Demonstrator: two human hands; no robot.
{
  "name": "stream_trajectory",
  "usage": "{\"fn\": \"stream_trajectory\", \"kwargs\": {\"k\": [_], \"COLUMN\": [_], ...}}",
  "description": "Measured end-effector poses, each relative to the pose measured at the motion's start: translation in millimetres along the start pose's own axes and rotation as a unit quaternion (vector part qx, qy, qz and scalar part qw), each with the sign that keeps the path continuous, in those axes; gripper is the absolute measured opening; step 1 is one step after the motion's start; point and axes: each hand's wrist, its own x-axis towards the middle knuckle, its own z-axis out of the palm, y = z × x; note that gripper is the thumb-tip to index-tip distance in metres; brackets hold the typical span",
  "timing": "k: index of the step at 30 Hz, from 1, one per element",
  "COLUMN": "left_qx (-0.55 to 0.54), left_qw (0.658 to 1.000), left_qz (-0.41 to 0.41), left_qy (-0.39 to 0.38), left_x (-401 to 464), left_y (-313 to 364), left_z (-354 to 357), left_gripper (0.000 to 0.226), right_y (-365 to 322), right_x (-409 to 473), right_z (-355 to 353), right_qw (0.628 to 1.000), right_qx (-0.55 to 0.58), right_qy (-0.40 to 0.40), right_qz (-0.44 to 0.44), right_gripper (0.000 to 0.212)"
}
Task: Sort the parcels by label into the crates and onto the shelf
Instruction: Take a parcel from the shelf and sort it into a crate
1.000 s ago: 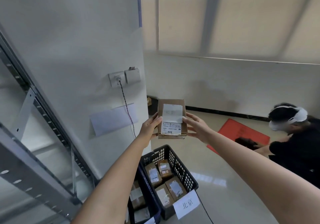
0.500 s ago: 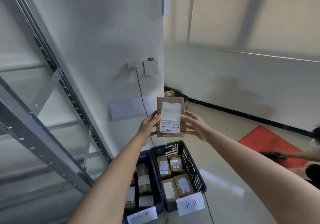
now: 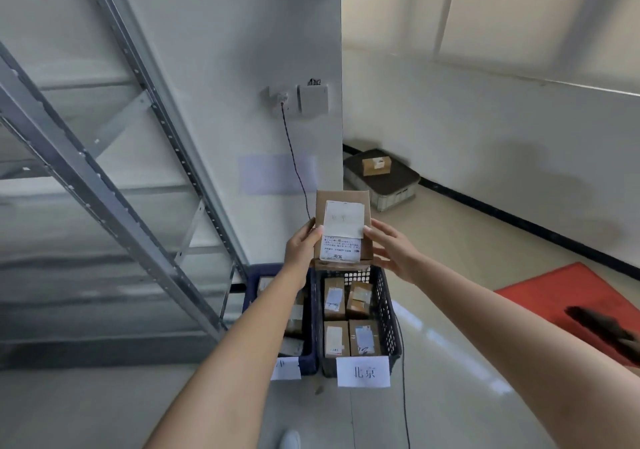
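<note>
A small brown cardboard parcel with a white label is held up in front of me, label facing me. My left hand grips its left edge and my right hand holds its right edge. Directly below stands a black mesh crate with a white sign on its front, holding several labelled parcels. To its left a dark blue crate with its own sign holds more parcels, partly hidden by my left forearm. The grey metal shelf rises at left.
A lidded grey bin with one parcel on top stands by the far wall. A thin cable hangs from a wall socket down past the crates. A red mat lies on the floor at right, with a dark blurred shape on it.
The view has swung left and down, so the shelf and both crates show more fully. The parcel now hangs lower, just above the black crate. The person at right has left the view.
</note>
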Motion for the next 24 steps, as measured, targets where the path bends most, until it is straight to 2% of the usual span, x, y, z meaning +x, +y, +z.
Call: {"fn": "stream_trajectory", "kwargs": {"k": [3,8,14,24], "left_qx": [-0.011,-0.002,0.001,-0.032], "left_qw": [1.0,1.0,0.999,0.999], "left_qz": [-0.007,0.011,0.032,-0.032], "left_qy": [0.018,0.023,0.01,-0.022], "left_x": [-19,-34,-29,17], "left_y": [-10,-2,21,18], "left_z": [8,13,3,-41], "left_gripper": [0.044,0.042,0.039,0.031], "right_y": [7,1,-19,-20], "right_x": [-16,-24,-16,27], "right_z": [-9,-16,-4,35], "right_qw": [1.0,0.999,0.999,0.999], "right_qx": [-0.01,-0.02,-0.022,-0.045], "right_qy": [-0.01,-0.033,-0.026,0.009], "right_qz": [0.003,-0.007,-0.025,-0.01], "right_gripper": [0.059,0.07,0.065,0.065]}}
